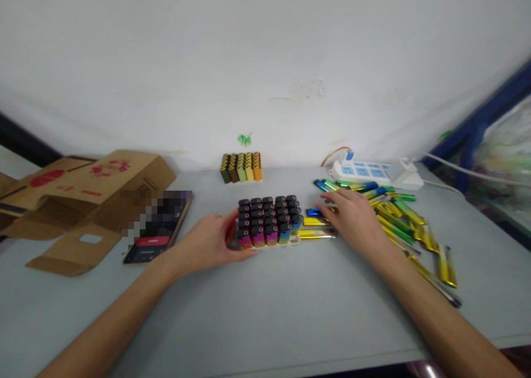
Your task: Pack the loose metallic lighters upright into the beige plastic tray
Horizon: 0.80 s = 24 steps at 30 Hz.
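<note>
A white tray (295, 241) stands on the table in the middle, with rows of upright black-topped lighters (271, 235) in it. Their bodies go from pink and purple on the left to blue on the right. My left hand (209, 241) is curled around the tray's left end, thumb along its front edge. To the right, my right hand (352, 218) hovers with fingers apart over a loose blue piece (314, 212), holding nothing that I can see. Shiny yellow, green and blue lighter-like pieces (394, 218) lie scattered beside and beyond it.
Behind the tray, a second block of gold-topped lighters (241, 169) stands near the wall. A white power strip (360, 171) with a plug and cable lies at the back right. At left are an opened cardboard box (124, 173) and a phone (151, 242).
</note>
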Motion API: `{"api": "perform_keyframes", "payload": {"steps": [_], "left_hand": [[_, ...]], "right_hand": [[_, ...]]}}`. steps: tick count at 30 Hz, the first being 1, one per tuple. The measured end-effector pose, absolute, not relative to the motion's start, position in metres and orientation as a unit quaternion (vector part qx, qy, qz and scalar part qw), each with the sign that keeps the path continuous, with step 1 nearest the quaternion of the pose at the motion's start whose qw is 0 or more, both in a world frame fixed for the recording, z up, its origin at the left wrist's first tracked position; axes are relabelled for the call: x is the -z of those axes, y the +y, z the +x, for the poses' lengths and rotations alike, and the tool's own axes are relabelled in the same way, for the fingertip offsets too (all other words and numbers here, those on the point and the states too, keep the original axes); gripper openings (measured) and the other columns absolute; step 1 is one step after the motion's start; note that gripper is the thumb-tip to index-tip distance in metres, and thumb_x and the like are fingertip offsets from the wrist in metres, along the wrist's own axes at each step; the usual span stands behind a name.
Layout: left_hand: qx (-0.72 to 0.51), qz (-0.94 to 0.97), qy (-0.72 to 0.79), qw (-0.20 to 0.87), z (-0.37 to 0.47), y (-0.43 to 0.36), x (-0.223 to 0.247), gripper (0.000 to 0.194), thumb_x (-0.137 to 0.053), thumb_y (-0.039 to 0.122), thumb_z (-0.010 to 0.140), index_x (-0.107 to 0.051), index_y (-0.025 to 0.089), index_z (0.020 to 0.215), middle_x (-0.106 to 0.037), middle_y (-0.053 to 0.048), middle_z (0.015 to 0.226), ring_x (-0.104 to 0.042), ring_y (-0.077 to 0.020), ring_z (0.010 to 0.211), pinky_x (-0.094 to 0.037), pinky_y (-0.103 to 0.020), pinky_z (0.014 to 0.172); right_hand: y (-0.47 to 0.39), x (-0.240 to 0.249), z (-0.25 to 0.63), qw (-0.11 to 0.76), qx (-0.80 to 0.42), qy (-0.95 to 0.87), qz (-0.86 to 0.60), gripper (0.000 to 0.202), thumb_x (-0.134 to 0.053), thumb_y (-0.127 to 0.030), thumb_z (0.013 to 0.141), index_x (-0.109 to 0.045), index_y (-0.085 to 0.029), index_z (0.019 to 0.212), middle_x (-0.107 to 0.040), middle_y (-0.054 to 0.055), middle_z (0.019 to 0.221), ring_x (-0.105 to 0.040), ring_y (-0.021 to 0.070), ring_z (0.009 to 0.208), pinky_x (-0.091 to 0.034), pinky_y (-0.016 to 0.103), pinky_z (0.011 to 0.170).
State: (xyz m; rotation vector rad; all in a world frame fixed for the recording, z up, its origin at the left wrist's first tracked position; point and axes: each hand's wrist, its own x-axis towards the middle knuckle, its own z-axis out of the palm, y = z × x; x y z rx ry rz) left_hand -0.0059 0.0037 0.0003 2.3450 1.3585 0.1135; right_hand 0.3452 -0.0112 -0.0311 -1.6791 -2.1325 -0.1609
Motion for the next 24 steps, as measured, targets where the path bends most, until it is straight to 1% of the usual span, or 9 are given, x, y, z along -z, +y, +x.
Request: {"api": "perform_keyframes", "payload": {"steps": [3, 6, 9, 13, 16, 18, 20, 22, 24], "left_hand": [[-0.041, 0.846, 0.487, 0.213, -0.008, 0.005, 0.002, 0.052, -0.076, 0.067, 0.081, -0.062, 0.022, 0.101, -0.073, -0.001, 0.074, -0.064, -0.0212, 0.062, -0.041, -0.032, 0.06], [-0.045, 0.849, 0.482, 0.213, -0.008, 0.005, 0.004, 0.054, -0.076, 0.069, 0.081, -0.062, 0.022, 0.102, -0.073, -0.001, 0.076, -0.064, -0.0214, 0.062, -0.041, -0.032, 0.06], [-0.041, 0.847, 0.484, 0.215, -0.008, 0.004, 0.003, 0.053, -0.075, 0.069, 0.082, -0.061, 0.022, 0.102, -0.073, -0.001, 0.076, -0.064, -0.021, 0.062, -0.04, -0.032, 0.06], [-0.038, 0.844, 0.486, 0.222, -0.006, 0.003, 0.0, 0.052, -0.075, 0.067, 0.083, -0.062, 0.021, 0.104, -0.072, -0.001, 0.076, -0.064, -0.021, 0.062, -0.04, -0.032, 0.06], [-0.04, 0.845, 0.485, 0.222, -0.005, 0.004, 0.001, 0.052, -0.075, 0.066, 0.083, -0.062, 0.021, 0.104, -0.072, -0.001, 0.076, -0.063, -0.021, 0.063, -0.04, -0.033, 0.061], [-0.042, 0.846, 0.483, 0.222, -0.006, 0.004, 0.002, 0.052, -0.075, 0.066, 0.083, -0.062, 0.021, 0.103, -0.071, 0.0, 0.075, -0.062, -0.0207, 0.062, -0.04, -0.032, 0.06], [-0.045, 0.846, 0.483, 0.222, -0.006, 0.004, 0.003, 0.052, -0.075, 0.067, 0.082, -0.061, 0.021, 0.102, -0.07, 0.0, 0.073, -0.062, -0.0203, 0.061, -0.039, -0.032, 0.059], [-0.047, 0.846, 0.483, 0.22, -0.007, 0.004, 0.004, 0.053, -0.076, 0.068, 0.082, -0.061, 0.022, 0.102, -0.069, 0.001, 0.072, -0.061, -0.02, 0.06, -0.038, -0.032, 0.058], [-0.044, 0.847, 0.483, 0.218, -0.008, 0.004, 0.003, 0.052, -0.076, 0.068, 0.082, -0.061, 0.022, 0.101, -0.069, 0.001, 0.072, -0.061, -0.0201, 0.06, -0.038, -0.032, 0.058]], "right_hand": [[-0.009, 0.034, 0.344, 0.18, 0.038, -0.777, -0.602, 0.027, -0.063, -0.035, 0.108, -0.084, -0.019, 0.113, -0.082, 0.016, 0.108, -0.076, 0.0353, 0.098, -0.06, 0.051, 0.092], [-0.01, 0.031, 0.346, 0.167, 0.024, -0.806, -0.568, 0.026, -0.064, -0.037, 0.108, -0.084, -0.02, 0.115, -0.081, 0.016, 0.112, -0.075, 0.0349, 0.106, -0.059, 0.052, 0.098], [-0.012, 0.029, 0.351, 0.173, 0.0, -0.832, -0.528, 0.026, -0.066, -0.036, 0.108, -0.083, -0.02, 0.117, -0.079, 0.016, 0.117, -0.073, 0.0348, 0.113, -0.058, 0.052, 0.102], [-0.012, 0.029, 0.354, 0.17, -0.045, -0.843, -0.509, 0.02, -0.069, -0.032, 0.106, -0.081, -0.018, 0.111, -0.079, 0.014, 0.109, -0.074, 0.0332, 0.106, -0.061, 0.05, 0.098], [-0.012, 0.03, 0.354, 0.17, -0.051, -0.842, -0.51, 0.018, -0.069, -0.029, 0.105, -0.079, -0.018, 0.114, -0.077, 0.015, 0.108, -0.074, 0.0331, 0.105, -0.062, 0.049, 0.096], [-0.013, 0.029, 0.352, 0.191, -0.051, -0.841, -0.504, 0.019, -0.065, -0.028, 0.106, -0.077, -0.019, 0.118, -0.075, 0.015, 0.112, -0.074, 0.0326, 0.106, -0.061, 0.05, 0.098], [-0.015, 0.028, 0.349, 0.242, -0.06, -0.826, -0.506, 0.019, -0.06, -0.029, 0.108, -0.073, -0.021, 0.118, -0.074, 0.016, 0.116, -0.074, 0.0315, 0.106, -0.061, 0.05, 0.097], [-0.017, 0.025, 0.346, 0.307, -0.096, -0.79, -0.522, 0.02, -0.055, -0.033, 0.11, -0.067, -0.021, 0.121, -0.075, 0.016, 0.116, -0.075, 0.029, 0.098, -0.062, 0.047, 0.091], [-0.021, 0.023, 0.34, 0.354, -0.168, -0.751, -0.532, 0.024, -0.051, -0.039, 0.112, -0.058, -0.022, 0.128, -0.077, 0.013, 0.111, -0.073, 0.0243, 0.084, -0.06, 0.041, 0.08]]}}
